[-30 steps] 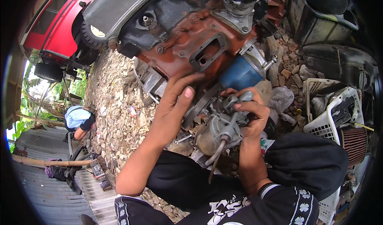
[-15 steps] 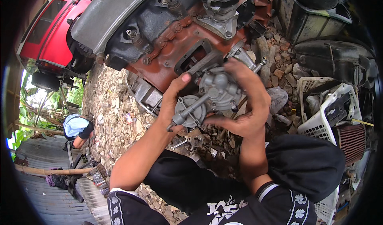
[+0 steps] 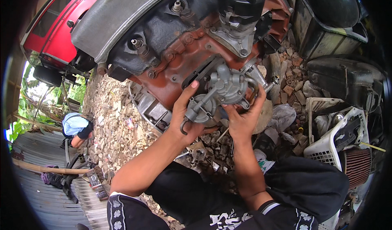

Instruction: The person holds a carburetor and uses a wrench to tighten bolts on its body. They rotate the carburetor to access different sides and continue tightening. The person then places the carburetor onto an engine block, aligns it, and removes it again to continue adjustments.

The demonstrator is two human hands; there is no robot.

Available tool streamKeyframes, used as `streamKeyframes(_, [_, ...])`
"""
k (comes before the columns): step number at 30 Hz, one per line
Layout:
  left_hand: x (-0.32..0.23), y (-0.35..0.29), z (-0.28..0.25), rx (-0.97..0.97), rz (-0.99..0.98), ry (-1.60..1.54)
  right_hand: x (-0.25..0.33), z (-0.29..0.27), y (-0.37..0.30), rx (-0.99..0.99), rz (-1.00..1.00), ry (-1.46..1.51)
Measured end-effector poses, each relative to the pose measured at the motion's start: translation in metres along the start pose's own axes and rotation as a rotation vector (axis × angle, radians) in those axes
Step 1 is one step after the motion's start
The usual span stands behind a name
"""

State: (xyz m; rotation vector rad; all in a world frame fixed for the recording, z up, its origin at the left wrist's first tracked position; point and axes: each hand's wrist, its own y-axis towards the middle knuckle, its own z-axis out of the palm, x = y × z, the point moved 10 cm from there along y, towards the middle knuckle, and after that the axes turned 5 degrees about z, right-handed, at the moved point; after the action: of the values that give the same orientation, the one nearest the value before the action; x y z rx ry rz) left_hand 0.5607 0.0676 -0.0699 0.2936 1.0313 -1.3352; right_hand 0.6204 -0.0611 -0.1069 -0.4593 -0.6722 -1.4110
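Observation:
Both hands hold a grey metal mechanical fuel pump [image 3: 229, 87] against the side of a red-brown engine block [image 3: 163, 85]. My left hand [image 3: 183, 113] is closed round the pump's left end, thumb up by its mounting flange, near a curved pipe stub. On the right, my right hand [image 3: 243, 120] grips the body from below with thumb and fingers. The flange covers most of the oblong opening in the block; whether it touches all round cannot be seen. A black distributor [image 3: 240, 5] rises above the pump, and spark plugs [image 3: 137, 43] stand in the black cylinder head.
A grey valve cover [image 3: 118, 17] tops the engine. Stony ground [image 3: 114, 120] lies below, with a wrench [image 3: 183, 154] near my legs. At right are a white plastic crate [image 3: 326, 150], a pleated filter [image 3: 357, 164] and a black bin [image 3: 314, 28]. Another person [image 3: 75, 126] crouches far left.
The fuel pump has come up against the block, its flange now over the opening. My right hand has moved from the pump's upper right to a grip from below.

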Motion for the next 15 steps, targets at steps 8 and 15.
streamKeyframes(8, [-0.029,-0.035,0.000,-0.227,0.190,0.424,-0.014,-0.009,-0.015,-0.174,-0.129,-0.059])
streamKeyframes(15, [-0.089,-0.071,0.016,-0.090,0.690,1.169,-0.005,0.007,-0.014,-0.239,-0.120,-0.118])
